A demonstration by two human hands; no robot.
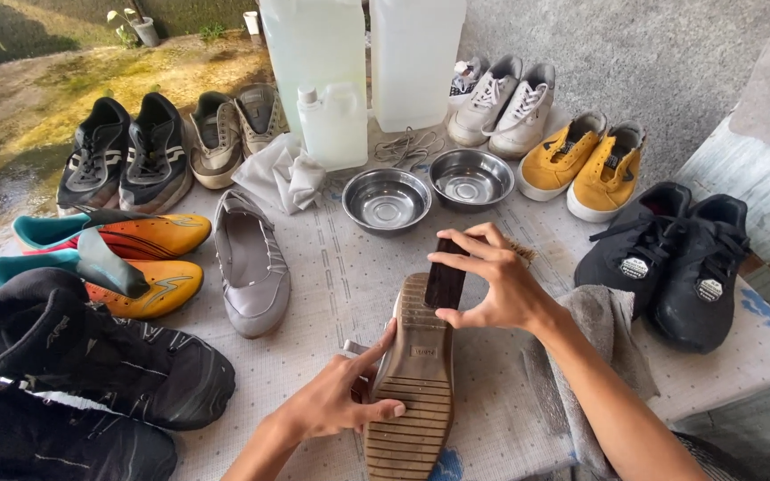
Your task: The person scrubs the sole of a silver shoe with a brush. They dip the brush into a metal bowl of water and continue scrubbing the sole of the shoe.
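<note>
Our left hand [336, 405] grips the heel end of a grey flat shoe [416, 383] turned sole-up near the front edge of the worktop [331, 267], thumb on one side, fingers wrapped around the other. Our right hand [492, 281] is closed around a dark-backed brush [446, 272], pressed onto the toe end of the ribbed sole; pale bristles [520, 252] show past the knuckles.

Just right of the shoe lies a grey towel [603, 334], under our right forearm. The matching grey flat shoe [251, 263] rests upright to the left. Beyond the brush stand two steel bowls [428, 191], side by side; whether they hold liquid we cannot tell. Behind them are a small white plastic jug [333, 125], two large translucent containers [363, 53], a crumpled white cloth [282, 174] and loose laces [407, 147].

Pairs ring the worktop: black trainers [666, 258] and yellow canvas shoes [585, 160] to the right, white sneakers [501, 98] at the back, beige [233, 129] and black-and-white shoes [126, 151] at back left, orange-and-teal boots [126, 258] and black boots [91, 356] to the left.

Risks, as we judge them: the shoe is steadied at one end only, so a hard stroke could make it pivot or slide off the near edge; a long forward stroke could knock the near bowl; loosened dirt may land on neighbouring shoes.
</note>
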